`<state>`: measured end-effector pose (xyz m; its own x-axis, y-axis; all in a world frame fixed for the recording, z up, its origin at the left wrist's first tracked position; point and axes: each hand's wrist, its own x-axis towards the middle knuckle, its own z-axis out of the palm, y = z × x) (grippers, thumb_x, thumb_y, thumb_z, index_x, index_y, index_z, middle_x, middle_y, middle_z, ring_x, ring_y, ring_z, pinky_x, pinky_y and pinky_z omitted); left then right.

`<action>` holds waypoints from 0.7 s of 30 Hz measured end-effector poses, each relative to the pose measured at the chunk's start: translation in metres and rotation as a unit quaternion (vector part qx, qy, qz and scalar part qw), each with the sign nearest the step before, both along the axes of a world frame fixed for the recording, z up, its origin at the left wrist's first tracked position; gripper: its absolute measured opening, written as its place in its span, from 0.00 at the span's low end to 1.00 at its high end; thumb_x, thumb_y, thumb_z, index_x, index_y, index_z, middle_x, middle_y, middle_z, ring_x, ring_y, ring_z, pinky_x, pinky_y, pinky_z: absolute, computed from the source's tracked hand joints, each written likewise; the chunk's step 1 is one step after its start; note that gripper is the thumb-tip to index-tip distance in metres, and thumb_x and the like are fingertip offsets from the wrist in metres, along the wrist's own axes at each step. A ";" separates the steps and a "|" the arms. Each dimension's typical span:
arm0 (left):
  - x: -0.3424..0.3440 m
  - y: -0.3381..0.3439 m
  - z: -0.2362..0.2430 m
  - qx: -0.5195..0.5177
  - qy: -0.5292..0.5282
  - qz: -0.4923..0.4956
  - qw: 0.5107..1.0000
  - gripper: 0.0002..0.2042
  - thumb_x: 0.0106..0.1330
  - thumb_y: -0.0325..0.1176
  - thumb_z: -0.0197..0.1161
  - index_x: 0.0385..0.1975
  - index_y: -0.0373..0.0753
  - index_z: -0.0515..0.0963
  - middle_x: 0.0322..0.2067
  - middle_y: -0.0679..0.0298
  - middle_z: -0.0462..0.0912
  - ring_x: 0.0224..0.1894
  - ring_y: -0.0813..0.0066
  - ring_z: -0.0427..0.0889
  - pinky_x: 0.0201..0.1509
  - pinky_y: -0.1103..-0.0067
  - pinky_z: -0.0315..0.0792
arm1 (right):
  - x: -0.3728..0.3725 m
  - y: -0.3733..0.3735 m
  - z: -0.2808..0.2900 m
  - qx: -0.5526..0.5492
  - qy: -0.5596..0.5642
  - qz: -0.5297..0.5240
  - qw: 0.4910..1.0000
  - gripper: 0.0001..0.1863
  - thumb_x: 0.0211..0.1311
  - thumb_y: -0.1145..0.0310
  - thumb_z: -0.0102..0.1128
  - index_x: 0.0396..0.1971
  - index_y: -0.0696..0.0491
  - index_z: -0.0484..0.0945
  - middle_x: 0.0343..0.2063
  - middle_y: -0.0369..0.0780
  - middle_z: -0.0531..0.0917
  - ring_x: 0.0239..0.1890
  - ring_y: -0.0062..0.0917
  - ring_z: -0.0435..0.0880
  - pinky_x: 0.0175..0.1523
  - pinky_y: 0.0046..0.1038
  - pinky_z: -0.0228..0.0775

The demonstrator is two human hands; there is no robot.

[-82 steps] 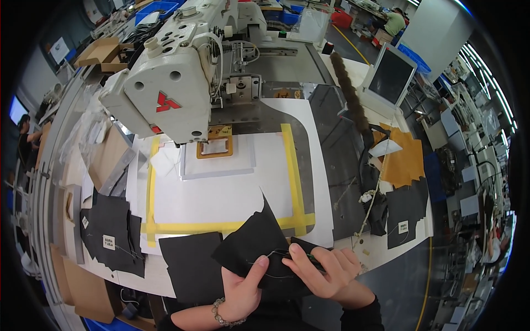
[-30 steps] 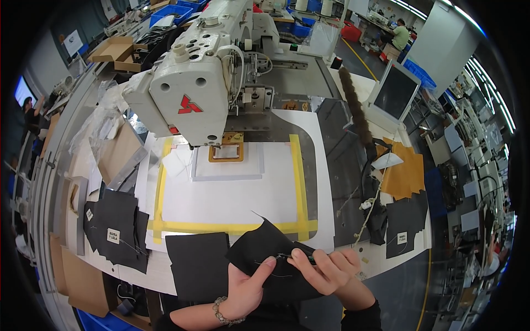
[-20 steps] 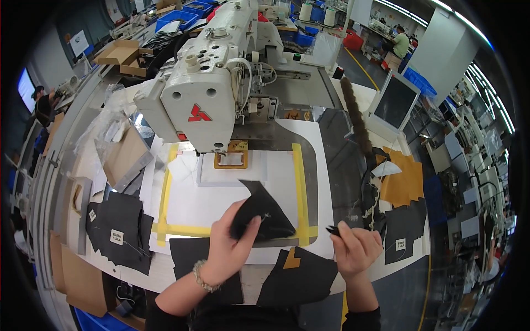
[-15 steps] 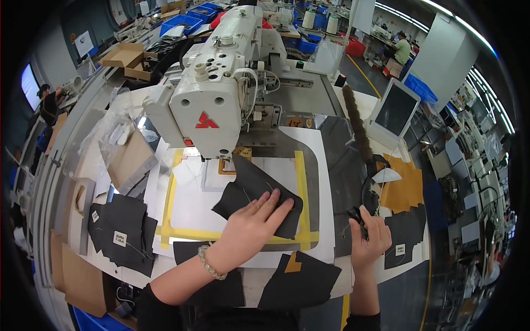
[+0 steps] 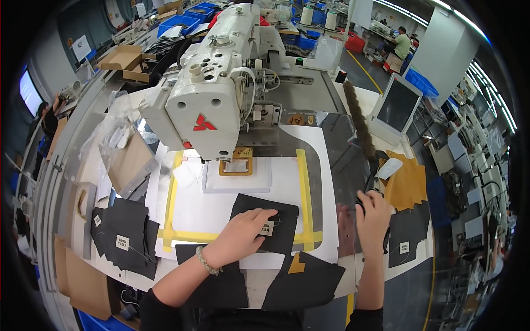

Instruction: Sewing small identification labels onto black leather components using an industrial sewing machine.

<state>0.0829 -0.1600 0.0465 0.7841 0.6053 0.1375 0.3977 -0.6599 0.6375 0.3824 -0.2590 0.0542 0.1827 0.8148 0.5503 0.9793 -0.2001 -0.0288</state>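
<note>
My left hand (image 5: pixel 237 236) lies with its fingers stretched out on a black fabric piece (image 5: pixel 287 212) near the front of the white work sheet. Partly under those fingers shows a small pale label (image 5: pixel 267 228) with a loose thread. My right hand (image 5: pixel 373 219) is at the right side of the machine table, fingers curled round dark thread snips (image 5: pixel 359 206), mostly hidden by the hand. Beyond the left hand, a brass-coloured clamp frame (image 5: pixel 236 173) sits under the head of a white sewing machine (image 5: pixel 204 113).
Labelled black pieces lie in a stack (image 5: pixel 122 237) at left and a pile (image 5: pixel 408 234) at right. Another black piece (image 5: pixel 302 284) with a mustard patch overhangs the front edge. Mustard material (image 5: pixel 406 182) and a monitor (image 5: pixel 396 105) stand at right; an open carton (image 5: pixel 83 276) is at lower left.
The black fabric piece has come toward me, away from the clamp frame, and its label now shows. My left hand moved with it; my right hand moved farther away with the snips.
</note>
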 end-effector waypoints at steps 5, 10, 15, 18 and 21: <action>0.008 0.011 -0.003 -0.057 -0.002 0.014 0.998 0.23 0.51 0.22 0.66 0.49 0.35 0.72 0.39 0.53 0.78 0.45 0.56 0.78 0.50 0.69 0.73 | -0.056 0.016 -0.028 -0.108 0.205 0.431 0.872 0.19 0.47 0.78 0.61 0.43 0.52 0.81 0.40 0.38 0.82 0.44 0.33 0.80 0.49 0.33 0.70; 0.013 0.016 -0.011 -0.137 0.025 0.013 0.990 0.12 0.53 0.24 0.65 0.38 0.33 0.77 0.31 0.57 0.80 0.40 0.58 0.80 0.47 0.69 0.74 | -0.092 0.034 -0.048 -0.101 0.178 0.387 0.899 0.19 0.55 0.74 0.61 0.49 0.54 0.79 0.48 0.41 0.80 0.49 0.34 0.79 0.54 0.34 0.69; 0.006 0.014 -0.024 0.058 -0.015 -0.026 0.998 0.08 0.53 0.27 0.65 0.32 0.34 0.79 0.27 0.59 0.80 0.31 0.62 0.80 0.36 0.72 0.73 | -0.093 0.041 -0.053 -0.088 0.108 0.328 0.934 0.20 0.58 0.69 0.61 0.52 0.53 0.77 0.55 0.41 0.77 0.55 0.33 0.76 0.59 0.34 0.66; -0.001 0.008 -0.024 0.213 -0.021 -0.083 0.973 0.07 0.52 0.26 0.63 0.32 0.36 0.79 0.29 0.64 0.79 0.29 0.68 0.78 0.33 0.73 0.71 | -0.093 0.040 -0.054 -0.094 0.098 0.319 0.938 0.20 0.59 0.68 0.61 0.52 0.53 0.77 0.56 0.40 0.76 0.57 0.32 0.75 0.62 0.35 0.64; -0.007 -0.004 -0.022 0.282 -0.069 -0.123 0.949 0.09 0.51 0.27 0.62 0.33 0.37 0.80 0.31 0.68 0.77 0.31 0.72 0.77 0.33 0.76 0.70 | -0.093 0.040 -0.054 -0.092 0.081 0.310 0.943 0.20 0.59 0.68 0.62 0.52 0.52 0.77 0.56 0.40 0.76 0.57 0.32 0.75 0.62 0.35 0.64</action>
<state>0.0757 -0.1642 0.0246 0.8434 0.2061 0.4961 0.1258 -0.9736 0.1906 0.2895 -0.2188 0.0003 -0.2902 0.8718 0.3948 0.8957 0.3926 -0.2085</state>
